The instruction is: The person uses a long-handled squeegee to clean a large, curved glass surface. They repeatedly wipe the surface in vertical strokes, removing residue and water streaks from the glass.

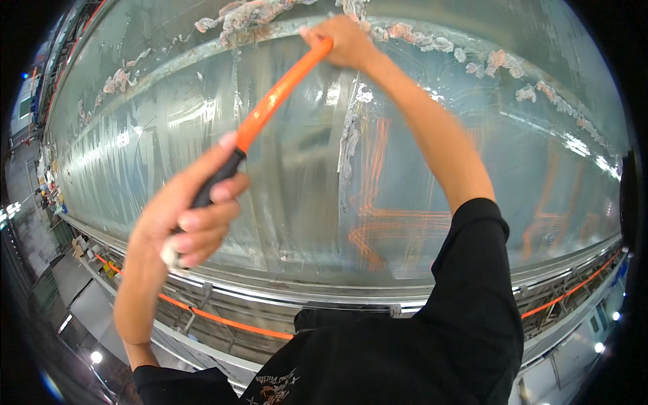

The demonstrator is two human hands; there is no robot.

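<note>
A long tool with an orange shaft (280,94) and a black grip slants over a wet, greyish sheet surface (297,189). My left hand (192,212) is closed round the black grip, slightly blurred, and a pale butt end shows below the fingers. At the far end of the shaft my right hand (343,44) is closed, low over a ridge of residue. Whatever head the tool has is hidden there. Grey and pinkish clumps of soft residue (253,17) lie along the ridge on both sides of my right hand.
Orange streaks (378,196) mark the surface right of centre, beside a raised seam with grey residue (349,135). A metal rail (270,287) runs along the near edge, with an orange line (223,322) below it. Small items (50,179) stand beyond the left edge.
</note>
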